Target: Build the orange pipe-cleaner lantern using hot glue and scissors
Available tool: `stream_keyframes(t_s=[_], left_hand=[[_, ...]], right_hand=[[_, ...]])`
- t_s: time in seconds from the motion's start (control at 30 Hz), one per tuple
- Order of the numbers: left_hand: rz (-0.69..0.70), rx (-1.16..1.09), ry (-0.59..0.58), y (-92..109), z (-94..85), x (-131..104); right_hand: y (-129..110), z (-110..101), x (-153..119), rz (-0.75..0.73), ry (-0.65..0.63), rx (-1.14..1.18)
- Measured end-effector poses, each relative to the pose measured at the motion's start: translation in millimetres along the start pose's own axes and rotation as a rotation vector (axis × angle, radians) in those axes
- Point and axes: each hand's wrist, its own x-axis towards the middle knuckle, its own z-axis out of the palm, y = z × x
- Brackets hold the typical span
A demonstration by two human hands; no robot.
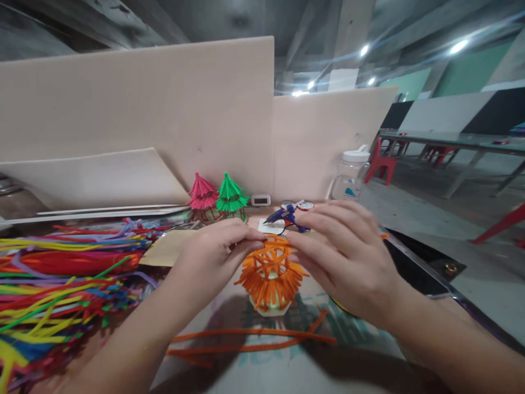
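An orange pipe-cleaner tower with a fringed skirt stands upright on a pale base, in front of me. At its upper left edge, the thumb and index finger of my left hand are pinched together on an orange pipe cleaner at the top. My right hand arches over the upper right side, its fingertips closed at the same orange strip. An orange tip shows beyond the knuckles; the right thumb is mostly hidden. Loose orange pipe cleaners lie on the table nearer to me.
Several multicoloured pipe cleaners are heaped at the left. Behind the tower are a blue glue gun, a small digital clock, and pink and green fringed towers. A clear bottle stands back right, before upright boards.
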Motion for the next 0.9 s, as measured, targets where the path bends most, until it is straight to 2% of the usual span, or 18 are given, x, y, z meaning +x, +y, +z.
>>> stream_keyframes(t_s=[0.07, 0.17, 0.4, 0.47, 0.53, 0.6, 0.67, 0.77, 0.9], left_hand=[[-0.01, 0.003, -0.001, -1.2, 2.3, 1.4], [-0.105, 0.004, -0.03, -5.1, 6.0, 3.2], [-0.327, -0.046, -0.115, -25.3, 3.1, 9.9], [-0.394, -0.097, -0.198, -34.3, 2.3, 11.1], [-0.435, -0.216, -0.336, -44.0, 3.8, 10.8], [-0.431, -0.339, -0.439, -51.6, 7.2, 9.6], [-0.419, -0.411, -0.495, -54.8, 11.4, 8.7], [-0.421, -0.494, -0.546, -51.0, 16.0, 9.0], [-0.409, -0.587, -0.553, -37.9, 14.2, 11.0]], right_hand=[[-6.4, 6.2, -2.2, -0.022, -0.091, 0.129], [-11.2, 14.2, -5.4, 0.056, -0.183, 0.211], [-9.6, 16.4, 4.8, 0.289, -0.248, 0.309], [-9.9, 16.4, 6.7, 0.333, -0.281, 0.365], [-10.3, 16.6, 5.8, 0.346, -0.304, 0.387], [-10.4, 16.7, 3.4, 0.338, -0.317, 0.395], [-10.0, 16.1, 0.8, 0.334, -0.324, 0.4], [-9.1, 14.0, -1.0, 0.333, -0.335, 0.42], [-8.4, 8.4, -0.3, 0.357, -0.352, 0.46]])
